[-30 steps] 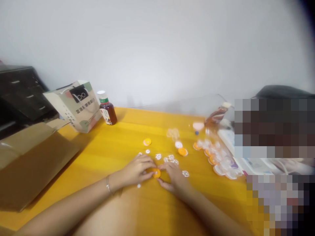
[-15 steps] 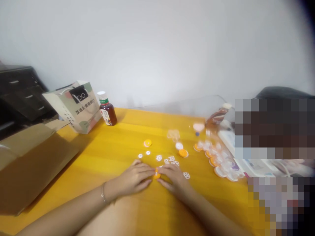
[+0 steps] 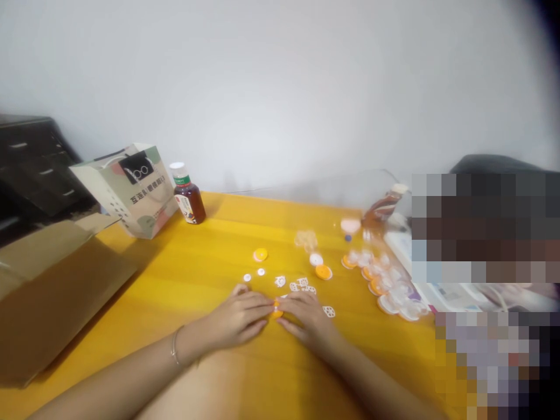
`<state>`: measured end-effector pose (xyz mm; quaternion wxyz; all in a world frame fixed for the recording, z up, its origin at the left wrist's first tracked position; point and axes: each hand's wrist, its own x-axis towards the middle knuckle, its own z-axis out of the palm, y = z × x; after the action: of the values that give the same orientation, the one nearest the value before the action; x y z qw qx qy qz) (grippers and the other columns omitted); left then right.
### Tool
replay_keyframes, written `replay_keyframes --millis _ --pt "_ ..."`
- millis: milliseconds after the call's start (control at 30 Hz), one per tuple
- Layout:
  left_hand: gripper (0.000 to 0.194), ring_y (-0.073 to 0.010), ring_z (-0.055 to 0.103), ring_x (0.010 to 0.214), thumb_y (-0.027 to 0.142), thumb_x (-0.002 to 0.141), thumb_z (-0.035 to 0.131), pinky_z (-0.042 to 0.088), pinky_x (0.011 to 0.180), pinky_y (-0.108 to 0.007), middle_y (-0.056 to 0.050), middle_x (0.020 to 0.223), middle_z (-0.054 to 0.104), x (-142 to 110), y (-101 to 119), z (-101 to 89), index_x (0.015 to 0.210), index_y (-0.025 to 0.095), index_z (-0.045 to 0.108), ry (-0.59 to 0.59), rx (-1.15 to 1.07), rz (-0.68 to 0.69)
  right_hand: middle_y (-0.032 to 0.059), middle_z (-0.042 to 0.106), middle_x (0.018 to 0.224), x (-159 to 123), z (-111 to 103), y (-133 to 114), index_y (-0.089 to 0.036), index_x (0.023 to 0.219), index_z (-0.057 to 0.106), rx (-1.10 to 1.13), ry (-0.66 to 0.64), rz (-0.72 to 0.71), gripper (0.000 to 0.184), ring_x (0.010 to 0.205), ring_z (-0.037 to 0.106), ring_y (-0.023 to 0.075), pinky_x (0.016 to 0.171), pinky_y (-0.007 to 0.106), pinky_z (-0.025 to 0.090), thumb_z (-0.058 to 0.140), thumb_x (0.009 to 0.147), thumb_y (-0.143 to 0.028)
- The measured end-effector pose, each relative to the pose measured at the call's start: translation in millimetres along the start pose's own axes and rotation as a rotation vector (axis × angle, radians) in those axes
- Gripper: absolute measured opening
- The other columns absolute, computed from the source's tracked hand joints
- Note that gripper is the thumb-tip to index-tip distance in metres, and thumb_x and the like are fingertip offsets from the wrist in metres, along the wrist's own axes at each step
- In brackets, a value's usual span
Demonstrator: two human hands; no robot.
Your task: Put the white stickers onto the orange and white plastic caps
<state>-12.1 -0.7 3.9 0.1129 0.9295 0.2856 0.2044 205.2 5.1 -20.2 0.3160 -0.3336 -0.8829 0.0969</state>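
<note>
**Orange disc lay pinched between left hand and right hand**

The orange disc (image 3: 277, 314) sat low over the table (image 3: 219, 251), the left hand (image 3: 240, 315) at its nine o'clock, the right hand (image 3: 308, 319) at three, neither clearly nearer. The right's thumb and fingers, nearly together, held its edge; the left's curled fingers met it, grip uncertain. No long axis showed. White cut-out pieces (image 3: 280, 282) lay from twelve to three.
</note>
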Motion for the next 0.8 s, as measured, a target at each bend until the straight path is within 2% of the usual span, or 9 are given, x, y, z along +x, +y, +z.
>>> replay_keyframes --millis 267,800 --pt "0.032 -0.016 0.056 0.097 0.02 0.087 0.043 0.031 0.089 -0.033 -0.007 0.111 0.061 -0.1 -1.1 0.2 0.118 0.021 0.05 0.017 0.023 0.025 0.0017 0.069 0.093 0.1 0.0 0.3 -0.027 0.094 0.059 -0.012 0.008 -0.011 0.018 0.086 0.06 0.0184 0.075 0.035 0.045 0.059 0.077 -0.018" --pt "0.032 -0.0186 0.052 0.103 0.019 0.088 0.041 0.03 0.092 -0.037 -0.007 0.107 0.062 -0.2 2.2 -0.2 0.12 0.02 0.048 0.004 0.142 0.063 0.0005 0.07 0.093 -2.3 4.2 4.7 -0.026 0.082 0.063 -0.049 0.042 -0.071 0.007 0.086 0.059 0.0179 0.075 0.036 0.043 0.059 0.079 -0.021"
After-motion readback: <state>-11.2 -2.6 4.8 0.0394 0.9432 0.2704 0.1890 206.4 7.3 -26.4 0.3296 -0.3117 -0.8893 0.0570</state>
